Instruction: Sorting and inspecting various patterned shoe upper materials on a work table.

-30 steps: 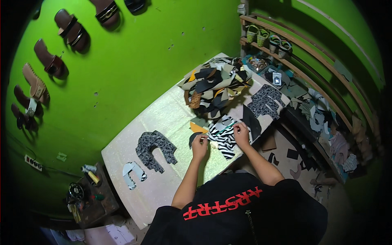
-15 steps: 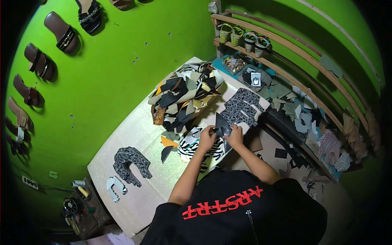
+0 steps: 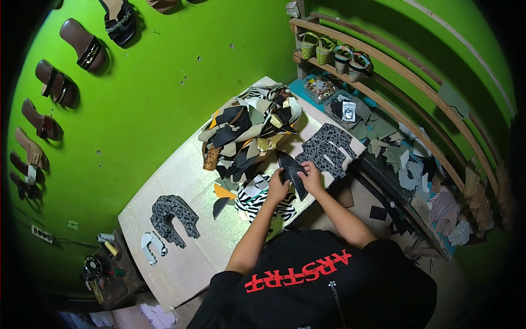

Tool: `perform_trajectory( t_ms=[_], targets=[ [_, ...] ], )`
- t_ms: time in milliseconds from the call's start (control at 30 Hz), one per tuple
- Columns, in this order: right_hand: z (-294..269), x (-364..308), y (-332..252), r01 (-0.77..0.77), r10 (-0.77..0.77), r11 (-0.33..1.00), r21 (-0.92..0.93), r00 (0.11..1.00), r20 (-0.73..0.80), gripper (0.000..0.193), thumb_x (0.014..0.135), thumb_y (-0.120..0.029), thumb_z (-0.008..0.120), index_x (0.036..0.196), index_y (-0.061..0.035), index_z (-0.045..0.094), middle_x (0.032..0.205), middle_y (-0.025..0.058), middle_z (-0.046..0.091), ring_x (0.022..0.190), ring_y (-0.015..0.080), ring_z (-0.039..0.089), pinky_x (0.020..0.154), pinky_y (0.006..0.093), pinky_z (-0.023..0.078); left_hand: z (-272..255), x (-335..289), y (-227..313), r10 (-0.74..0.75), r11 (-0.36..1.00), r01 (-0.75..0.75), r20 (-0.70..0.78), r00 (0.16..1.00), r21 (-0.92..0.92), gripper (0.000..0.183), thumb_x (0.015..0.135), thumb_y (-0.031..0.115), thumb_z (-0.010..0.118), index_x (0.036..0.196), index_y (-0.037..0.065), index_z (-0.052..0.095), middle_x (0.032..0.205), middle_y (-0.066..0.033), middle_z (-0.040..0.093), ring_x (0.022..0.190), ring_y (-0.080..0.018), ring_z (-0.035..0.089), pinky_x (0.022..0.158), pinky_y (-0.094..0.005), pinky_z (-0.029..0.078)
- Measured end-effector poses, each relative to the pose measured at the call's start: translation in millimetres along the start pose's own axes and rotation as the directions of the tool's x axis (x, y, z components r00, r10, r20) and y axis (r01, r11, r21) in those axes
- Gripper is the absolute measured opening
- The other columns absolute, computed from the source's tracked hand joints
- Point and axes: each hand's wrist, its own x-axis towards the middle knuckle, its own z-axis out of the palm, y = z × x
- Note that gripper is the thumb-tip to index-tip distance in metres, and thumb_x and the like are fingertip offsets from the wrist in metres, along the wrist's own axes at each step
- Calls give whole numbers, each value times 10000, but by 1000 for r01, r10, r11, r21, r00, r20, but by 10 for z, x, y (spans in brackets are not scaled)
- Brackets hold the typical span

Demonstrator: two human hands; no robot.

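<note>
Over the table's near right part, both my hands are closed on a black leather-like piece (image 3: 293,171) that comes to a point and has a crease or overlap along it. My left hand (image 3: 279,186) grips its left edge and my right hand (image 3: 311,178) pinches its right side. Whether it is one piece or two overlapping, I cannot tell. Just beyond my right hand lie grey-and-black patterned cut pieces (image 3: 327,147). Beside my left hand are zebra-striped pieces (image 3: 249,205), with orange (image 3: 223,191) and black (image 3: 220,206) scraps to their left.
A tall heap of mixed scraps (image 3: 246,129) covers the table's far middle. A patterned curved stack (image 3: 174,219) lies at left on the pale table (image 3: 192,274). Wooden shelves (image 3: 378,63) with small baskets stand right, above a scrap-filled bench. Sandals (image 3: 85,46) hang on the green wall.
The black piece has tilted and turned in my hands, its tip now pointing further left. The view has shifted slightly.
</note>
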Motion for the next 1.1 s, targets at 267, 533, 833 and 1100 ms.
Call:
perform_trajectory(
  t_ms=[267,533,833,1100],
  targets=[
    [-8,-2,-344,79,-120,830,-552,992,-37,194,724,-149,606,913,-146,563,1076,55,431,1044,284,382,837,445,325,-331,34,251,-196,907,267,235,952,-327,250,784,38,560,1022,-34,533,956,-139,599,834,-181,594,760,-268,454],
    [187,579,-633,315,-417,875,-369,876,-241,239,719,-131,592,950,-124,529,1045,95,446,1010,296,386,851,417,290,-1006,262,561,-31,825,54,49,998,-563,130,830,46,539,930,-34,564,787,-60,611,744,-108,589,696,-233,466],
    [368,1531,-1254,353,-414,897,-266,883,-223,344,733,-177,586,1051,-109,474,984,105,541,954,312,437,857,423,311,-1334,594,543,314,937,-277,-168,934,212,370,752,114,573,1108,34,515,1265,-169,426,1210,-354,347,983,-399,300],
    [643,2256,-1260,204,-212,915,-349,977,18,375,735,-307,601,1069,-140,571,1058,94,575,997,309,497,865,485,315,-1156,562,386,186,913,-153,-52,981,379,400,747,182,612,1115,47,528,1341,-131,347,1254,-314,298,1000,-462,254]
  ],
)
